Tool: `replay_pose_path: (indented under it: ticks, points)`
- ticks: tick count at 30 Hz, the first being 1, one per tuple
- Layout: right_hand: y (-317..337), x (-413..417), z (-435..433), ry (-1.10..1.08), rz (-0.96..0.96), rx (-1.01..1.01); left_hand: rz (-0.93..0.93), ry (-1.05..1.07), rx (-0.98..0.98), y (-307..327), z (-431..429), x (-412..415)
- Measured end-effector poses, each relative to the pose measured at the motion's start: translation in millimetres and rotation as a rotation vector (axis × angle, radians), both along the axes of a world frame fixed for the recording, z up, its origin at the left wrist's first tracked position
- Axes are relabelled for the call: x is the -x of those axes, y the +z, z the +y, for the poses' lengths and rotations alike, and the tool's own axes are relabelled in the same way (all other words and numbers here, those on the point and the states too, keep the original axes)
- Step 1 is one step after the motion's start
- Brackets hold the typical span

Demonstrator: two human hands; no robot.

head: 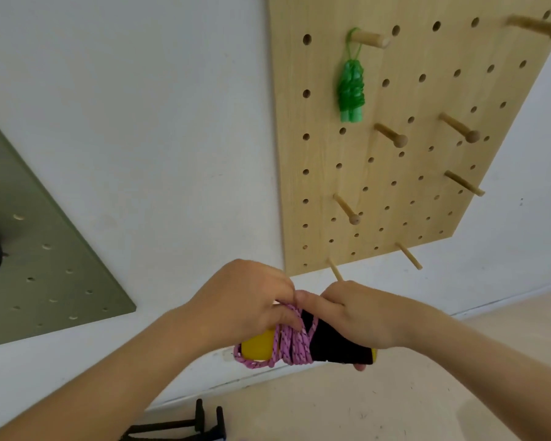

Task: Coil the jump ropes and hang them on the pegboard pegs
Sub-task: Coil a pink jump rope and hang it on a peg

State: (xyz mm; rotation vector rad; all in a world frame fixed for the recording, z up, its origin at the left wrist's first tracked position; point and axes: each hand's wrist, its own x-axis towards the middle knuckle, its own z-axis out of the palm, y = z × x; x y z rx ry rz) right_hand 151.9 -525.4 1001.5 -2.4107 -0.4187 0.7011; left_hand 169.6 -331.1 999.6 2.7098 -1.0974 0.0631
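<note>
Pink jump rope (288, 350) is wound around its black handles (330, 343), held just below the pegboard (395, 173). Right hand (360, 316) grips the handles; left hand (245, 300) pinches the rope with curled fingers (285, 318). Best to keep the turns tight and leave a loop for hanging.

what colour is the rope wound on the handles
The rope is pink with dark flecks; best in head view.

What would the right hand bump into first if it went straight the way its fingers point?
The left hand. The right hand points leftward over the pink jump rope, and its fingertip seems to touch the left fingers, though depth is hard to judge.
</note>
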Motion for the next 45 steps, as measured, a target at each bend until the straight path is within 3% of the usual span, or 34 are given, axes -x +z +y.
replay_pose_path:
  ticks: [3,8,11,14,16,19,21,25,28,32,35,38,41,45]
  points:
    - [8.7,-0.6,3.0,0.143,0.083,0.04,0.412,0.144,0.12,6.8,-0.9,-11.6]
    - [20.0,-3.1,2.4,0.35,-0.004,0.147,0.897,0.031,0.153,13.3,-2.0,-30.7]
    - [26.0,-6.6,-7.3,0.381,-0.047,0.06,0.946,0.001,0.28,4.4,4.8,-31.8]
    - [26.8,-15.5,-21.9,0.358,0.081,-0.146,1.017,-0.045,0.539,-4.3,6.2,-18.3]
    - [22.8,-22.0,-31.1,0.291,0.137,-0.317,1.051,0.08,0.761,-13.6,0.6,-6.6]
    - [12.3,-26.4,-31.4,-0.109,0.083,-0.594,0.965,0.461,1.067,-47.7,-11.3,6.7]
    - [0.0,-27.2,-26.5,-0.418,0.123,-0.697,0.902,0.55,1.06,-67.1,-20.4,16.9]
    - [-20.1,-29.2,-16.3,-0.623,0.137,-0.626,0.452,0.498,0.465,-79.1,-23.0,36.3]
    - [-27.3,-30.7,-18.6,-0.626,0.086,-0.534,-0.107,0.395,0.031,-64.7,-11.6,35.3]
    - [-28.7,-31.0,-16.1,-0.575,0.03,-0.381,-0.345,0.149,-0.223,-49.2,5.6,25.9]
    - [-30.8,-29.3,-1.8,-0.403,-0.154,-0.131,-0.41,-0.053,-0.332,-44.6,4.8,30.7]
    - [-34.6,-18.9,17.0,-0.099,-0.331,0.087,-0.463,-0.144,-0.28,-30.8,1.6,28.8]
    - [-23.8,-8.9,30.6,-0.003,-0.368,0.057,-0.365,-0.05,-0.101,-14.4,9.2,9.3]
    - [-10.0,-16.8,30.9,-0.068,-0.332,-0.128,-0.006,0.139,0.203,-4.0,18.9,-6.2]
